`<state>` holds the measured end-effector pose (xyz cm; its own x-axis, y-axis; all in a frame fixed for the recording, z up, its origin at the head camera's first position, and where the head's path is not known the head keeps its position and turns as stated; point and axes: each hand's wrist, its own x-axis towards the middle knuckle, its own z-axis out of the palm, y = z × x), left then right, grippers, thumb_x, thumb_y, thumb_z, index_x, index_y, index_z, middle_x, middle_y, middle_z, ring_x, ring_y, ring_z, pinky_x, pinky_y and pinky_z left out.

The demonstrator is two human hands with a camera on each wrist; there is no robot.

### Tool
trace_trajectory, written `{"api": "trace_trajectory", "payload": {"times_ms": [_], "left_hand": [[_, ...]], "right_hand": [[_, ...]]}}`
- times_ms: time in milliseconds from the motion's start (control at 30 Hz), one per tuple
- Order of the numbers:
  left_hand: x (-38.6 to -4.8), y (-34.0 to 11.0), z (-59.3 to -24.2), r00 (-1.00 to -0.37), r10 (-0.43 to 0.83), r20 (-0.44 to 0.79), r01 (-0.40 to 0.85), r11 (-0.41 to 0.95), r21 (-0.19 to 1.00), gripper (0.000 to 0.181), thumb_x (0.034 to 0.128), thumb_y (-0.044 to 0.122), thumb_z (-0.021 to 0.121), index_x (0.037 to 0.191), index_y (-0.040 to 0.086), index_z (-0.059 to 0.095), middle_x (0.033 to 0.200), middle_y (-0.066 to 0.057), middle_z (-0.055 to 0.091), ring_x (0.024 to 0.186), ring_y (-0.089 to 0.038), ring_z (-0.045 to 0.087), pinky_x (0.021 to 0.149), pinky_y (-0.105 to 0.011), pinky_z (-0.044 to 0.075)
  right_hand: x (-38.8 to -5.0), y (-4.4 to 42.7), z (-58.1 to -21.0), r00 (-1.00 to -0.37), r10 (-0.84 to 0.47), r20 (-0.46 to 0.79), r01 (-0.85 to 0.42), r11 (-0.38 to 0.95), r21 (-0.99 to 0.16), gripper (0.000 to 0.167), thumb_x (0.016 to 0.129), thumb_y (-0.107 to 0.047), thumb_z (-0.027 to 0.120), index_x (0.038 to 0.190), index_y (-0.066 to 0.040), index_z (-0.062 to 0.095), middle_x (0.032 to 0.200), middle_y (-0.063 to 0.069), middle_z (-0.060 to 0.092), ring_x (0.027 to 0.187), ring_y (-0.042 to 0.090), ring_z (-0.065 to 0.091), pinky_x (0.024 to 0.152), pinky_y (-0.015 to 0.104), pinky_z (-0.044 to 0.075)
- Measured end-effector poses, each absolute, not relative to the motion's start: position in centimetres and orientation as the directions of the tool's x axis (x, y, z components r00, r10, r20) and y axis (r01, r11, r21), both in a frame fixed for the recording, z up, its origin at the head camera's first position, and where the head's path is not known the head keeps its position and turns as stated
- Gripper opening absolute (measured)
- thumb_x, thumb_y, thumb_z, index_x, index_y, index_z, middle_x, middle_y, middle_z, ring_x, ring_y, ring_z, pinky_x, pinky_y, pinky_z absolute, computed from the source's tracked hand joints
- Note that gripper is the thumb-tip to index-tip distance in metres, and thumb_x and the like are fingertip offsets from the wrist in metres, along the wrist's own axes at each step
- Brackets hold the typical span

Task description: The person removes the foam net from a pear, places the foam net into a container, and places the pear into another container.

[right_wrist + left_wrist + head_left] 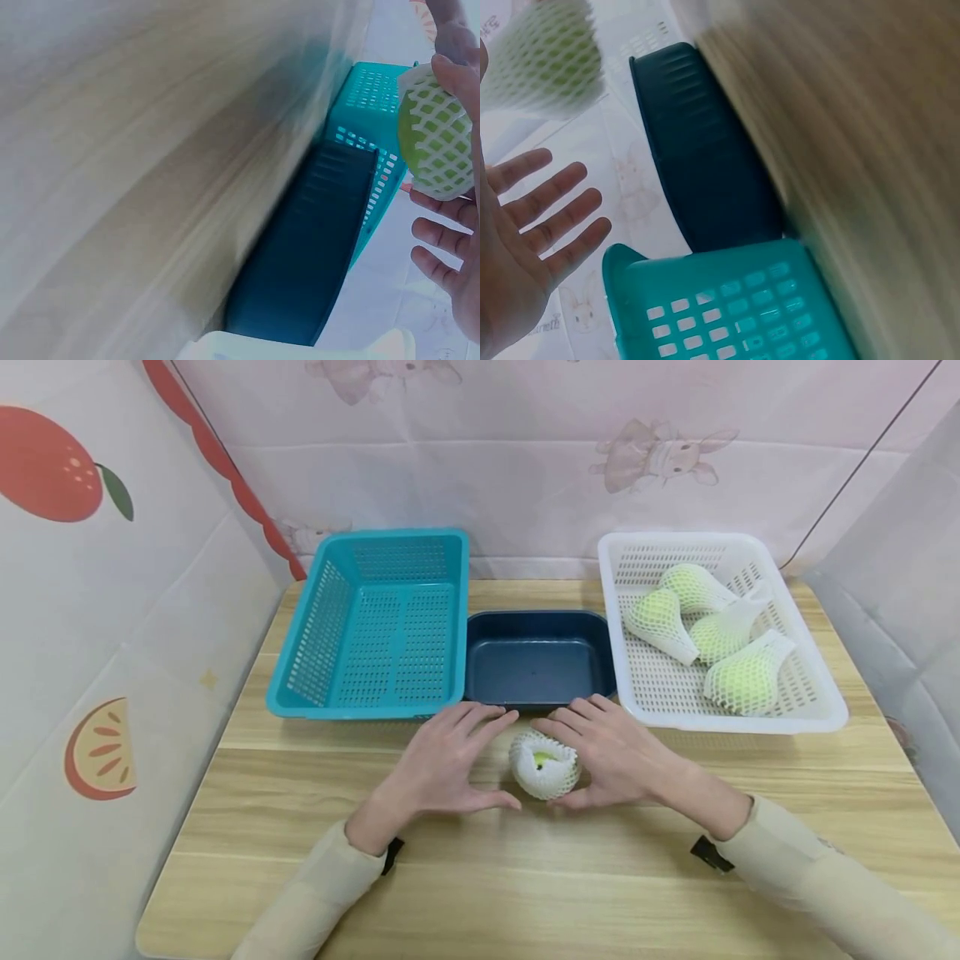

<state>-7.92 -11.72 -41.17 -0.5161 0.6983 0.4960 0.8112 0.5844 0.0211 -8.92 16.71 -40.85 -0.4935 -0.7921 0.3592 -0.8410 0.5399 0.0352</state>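
A round green fruit (543, 767) in a white foam net stands in front of the person, its stem end showing through the opening at the top. The right hand (618, 750) holds it from the right; in the right wrist view the thumb (454, 75) lies over the netted fruit (439, 142) with a finger on its other side. To the left of the fruit is the left hand (442, 764), apart from it. The left wrist view shows that hand's fingers (562, 187) spread, nothing between them.
Behind the hands a dark blue basin (536, 664) sits between a teal basket (393, 647) on the left and a white basket (821, 693) on the right. Several green fruits in foam nets (746, 677) lie in the white basket. All stand on a wooden table (300, 789) by a printed cloth wall.
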Motion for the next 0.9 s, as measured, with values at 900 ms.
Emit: {"api": "trace_trajectory", "payload": {"times_ms": [900], "left_hand": [[-8.2,-10.6,-42.0,-0.582,0.692,0.426,0.813,0.492,0.312,0.104,0.0700,0.062,0.091,0.150,0.006,0.054,0.134,-0.006,0.071,0.121,-0.019,0.070,0.099,-0.034,0.062]], "right_hand": [[-9.8,16.5,-40.6,-0.313,-0.759,0.570,-0.914,0.405,0.038,0.079,0.085,-0.073,0.069,0.129,-0.007,0.063,0.116,0.005,0.074,0.095,0.021,0.063,0.080,0.035,0.056]]}}
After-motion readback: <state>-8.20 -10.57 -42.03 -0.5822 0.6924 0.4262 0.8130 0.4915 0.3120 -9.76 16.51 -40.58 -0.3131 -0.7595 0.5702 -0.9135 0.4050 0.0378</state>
